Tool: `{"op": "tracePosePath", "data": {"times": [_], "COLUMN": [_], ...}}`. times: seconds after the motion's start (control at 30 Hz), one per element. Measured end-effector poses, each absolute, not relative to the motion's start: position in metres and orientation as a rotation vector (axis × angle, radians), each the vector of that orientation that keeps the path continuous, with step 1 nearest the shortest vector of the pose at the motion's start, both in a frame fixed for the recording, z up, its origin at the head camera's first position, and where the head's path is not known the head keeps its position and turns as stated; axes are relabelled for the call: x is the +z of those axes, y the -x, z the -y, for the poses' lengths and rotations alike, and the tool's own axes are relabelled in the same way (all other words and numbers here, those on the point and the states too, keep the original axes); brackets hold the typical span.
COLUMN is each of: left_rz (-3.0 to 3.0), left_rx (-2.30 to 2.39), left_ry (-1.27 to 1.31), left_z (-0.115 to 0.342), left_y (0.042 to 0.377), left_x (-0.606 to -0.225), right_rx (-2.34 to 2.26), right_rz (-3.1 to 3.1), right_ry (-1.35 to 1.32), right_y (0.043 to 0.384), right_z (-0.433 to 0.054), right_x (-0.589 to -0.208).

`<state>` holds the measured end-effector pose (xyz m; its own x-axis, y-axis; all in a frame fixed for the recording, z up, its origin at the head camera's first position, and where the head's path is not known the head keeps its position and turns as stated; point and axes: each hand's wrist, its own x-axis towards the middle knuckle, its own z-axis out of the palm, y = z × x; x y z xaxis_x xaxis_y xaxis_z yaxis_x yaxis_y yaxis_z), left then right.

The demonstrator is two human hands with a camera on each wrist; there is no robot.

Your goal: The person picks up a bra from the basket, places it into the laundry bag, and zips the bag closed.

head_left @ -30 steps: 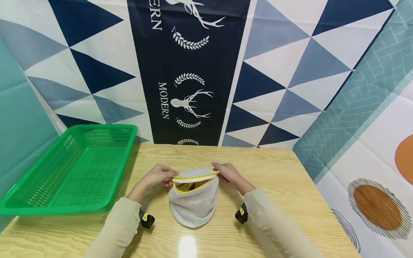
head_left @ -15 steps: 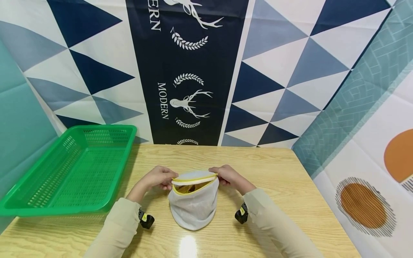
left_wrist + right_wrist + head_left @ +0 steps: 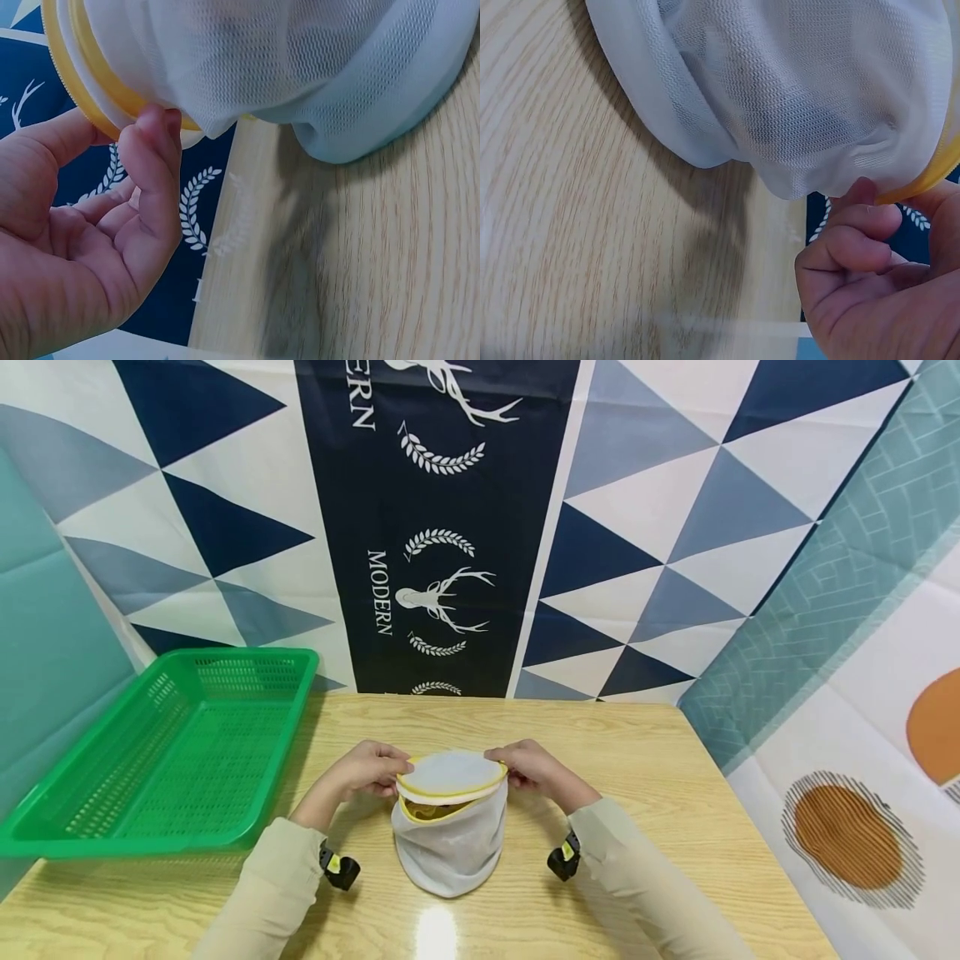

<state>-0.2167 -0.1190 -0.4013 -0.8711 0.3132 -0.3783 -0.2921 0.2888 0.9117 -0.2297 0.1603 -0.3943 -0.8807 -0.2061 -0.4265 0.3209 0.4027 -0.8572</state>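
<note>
1. While the left hand pinched one side of the rim, a soft, rounded bag of white-grey mesh fabric sat on the pale wood-grain surface, between the person's two hands, near the middle of the head view.
2. Its round white lid with yellow edging lay tilted over the mouth, leaving a gap toward the person; something yellow-brown showed inside, too shadowed to identify.
3. The left fingers were bent, thumb and fingertips gripping the yellow-edged rim of the bag.
4. The right hand gripped the opposite side of that rim, its fingers curled and its thumb against the yellow edge.
5. Both forearms wore cream sleeves, and a small black camera was strapped at the left wrist and another at the right.
6. To the left, well apart from the bag, stood a large green rectangular plastic basket with slotted sides.
7. Behind the surface hung a navy, blue and white patterned cloth.
</note>
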Motion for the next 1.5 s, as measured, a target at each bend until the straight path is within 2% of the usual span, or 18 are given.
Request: {"op": "tracePosePath", "data": {"times": [0.53,1.5], "left_rz": [-2.087,-2.176], "left_rx": [1.657,1.702], "left_ry": [-0.065,-0.201], "left_z": [0.120,0.120], "left_y": [0.208,0.185], "left_x": [-0.384,-0.352], "right_rx": [-1.493,-1.496], "right_rz": [-2.228,-2.319], "right_ry": [-0.011,-0.067], "right_y": [0.221,0.204], "right_z": [-0.161,-0.152], "right_x": [-0.377,-0.340]}}
